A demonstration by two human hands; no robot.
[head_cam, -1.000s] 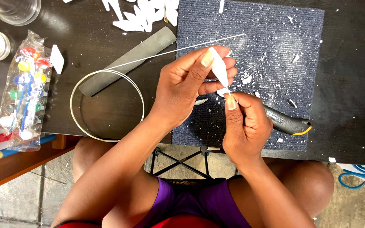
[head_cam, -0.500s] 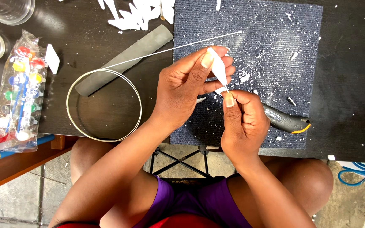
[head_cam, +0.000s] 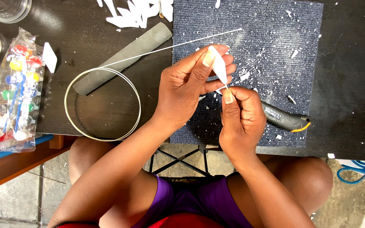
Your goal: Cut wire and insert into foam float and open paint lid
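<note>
At the bottom of the frame are the person's knees and purple shorts, with grey stone floor and a black metal stand showing between them. Above, at the centre, both hands meet over the near edge of the desk. The left hand has its grip closed on a small white petal-shaped piece, narrow, pointed at the lower end and standing nearly upright between thumb and fingers. The right hand pinches the piece's lower tip, its grip closed there too. Just right of the right hand lies a dark glue gun with an orange trigger, on a grey-blue ribbed mat speckled with white scraps. To the left of the hands a thin wire hoop lies on the dark desk, one end of the wire running straight up to the right across the mat. A flat grey strip lies slantwise under the wire. At the left edge sits a clear packet of small paint pots, with a white diamond-shaped cut-out beside it. More white cut pieces lie heaped at the top, and clear glass vessels stand at the upper left corner. A blue cable curls at the lower right.
</note>
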